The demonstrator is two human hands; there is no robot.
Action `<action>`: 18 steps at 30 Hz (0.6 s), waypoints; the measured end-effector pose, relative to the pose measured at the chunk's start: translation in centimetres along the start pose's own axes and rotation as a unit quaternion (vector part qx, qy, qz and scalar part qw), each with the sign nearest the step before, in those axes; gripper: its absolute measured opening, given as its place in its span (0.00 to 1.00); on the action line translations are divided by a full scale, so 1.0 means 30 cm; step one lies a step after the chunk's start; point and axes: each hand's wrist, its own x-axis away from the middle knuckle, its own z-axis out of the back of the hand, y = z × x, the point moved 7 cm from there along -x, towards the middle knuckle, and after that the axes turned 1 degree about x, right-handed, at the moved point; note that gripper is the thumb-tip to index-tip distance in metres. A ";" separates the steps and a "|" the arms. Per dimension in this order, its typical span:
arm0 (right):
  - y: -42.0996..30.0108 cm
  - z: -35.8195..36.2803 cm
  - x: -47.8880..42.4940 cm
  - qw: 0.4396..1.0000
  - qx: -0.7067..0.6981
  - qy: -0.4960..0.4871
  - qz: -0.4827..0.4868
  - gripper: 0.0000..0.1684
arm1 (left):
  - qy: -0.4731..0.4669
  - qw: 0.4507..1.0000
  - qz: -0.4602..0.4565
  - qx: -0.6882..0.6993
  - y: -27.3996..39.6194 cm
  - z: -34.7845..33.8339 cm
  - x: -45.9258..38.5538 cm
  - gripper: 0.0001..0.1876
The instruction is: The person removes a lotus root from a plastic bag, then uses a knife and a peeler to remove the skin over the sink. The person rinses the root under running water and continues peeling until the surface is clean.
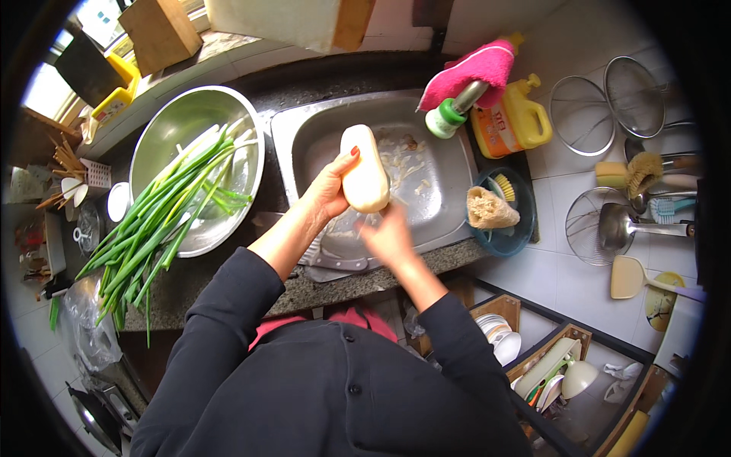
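A pale, peeled oblong vegetable point(365, 171) is gripped in my left hand point(331, 185), thumb on its upper side, above the stainless steel sink point(320, 120). My right hand point(388, 231) is blurred, close under the vegetable's lower end; whether it holds something cannot be told. Pale peelings point(408, 157) lie on the sink's bottom. A knife with a riveted handle point(342, 263) rests at the sink's near edge. To the left, green onions point(165, 223) lie across a large steel bowl point(254, 137), their green ends hanging over its rim.
Right of the sink stand a yellow detergent bottle point(502, 125), a faucet point(471, 97) draped with a pink cloth point(477, 68), and a blue basin point(522, 228) with a loofah point(491, 208). Strainers and a ladle point(617, 228) hang on the wall. Dishes point(497, 331) sit in a lower rack.
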 end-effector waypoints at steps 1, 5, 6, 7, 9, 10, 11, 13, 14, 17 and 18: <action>0.000 0.122 -0.083 0.974 0.195 0.091 0.070 0.20 | -0.011 1.000 0.015 0.014 -0.014 -0.008 -0.008 0.26; -0.038 0.421 -0.369 0.887 0.260 0.341 0.173 0.19 | -0.035 0.999 0.031 0.020 -0.091 -0.037 -0.077 0.29; -0.034 0.431 -0.431 0.894 0.276 0.293 0.196 0.20 | -0.028 0.999 0.032 0.030 -0.113 -0.053 -0.101 0.29; -0.031 0.433 -0.483 0.899 0.290 0.242 0.220 0.21 | -0.020 0.998 0.031 0.042 -0.132 -0.063 -0.122 0.28; 0.016 0.449 -0.531 0.917 0.303 0.156 0.208 0.21 | -0.011 0.998 0.035 0.055 -0.168 -0.074 -0.179 0.29; 0.056 0.462 -0.543 0.929 0.303 0.123 0.173 0.21 | -0.007 0.996 0.040 0.078 -0.182 -0.081 -0.204 0.29; 0.097 0.465 -0.554 0.939 0.302 0.089 0.137 0.21 | -0.004 0.994 0.045 0.102 -0.198 -0.089 -0.227 0.28; 0.071 0.422 -0.491 0.963 0.266 0.033 0.030 0.24 | 0.084 0.988 0.010 0.131 -0.199 -0.083 -0.250 0.29; 0.101 0.410 -0.453 0.972 0.234 0.016 0.016 0.25 | 0.123 0.981 0.000 0.150 -0.209 -0.095 -0.256 0.29; 0.136 0.251 -0.316 0.934 -0.301 -0.022 -0.192 0.25 | 0.175 0.971 -0.054 0.154 -0.222 -0.078 -0.323 0.32; 0.107 0.250 -0.314 0.952 -0.246 -0.032 -0.182 0.29 | 0.182 0.971 -0.066 0.143 -0.223 -0.077 -0.346 0.32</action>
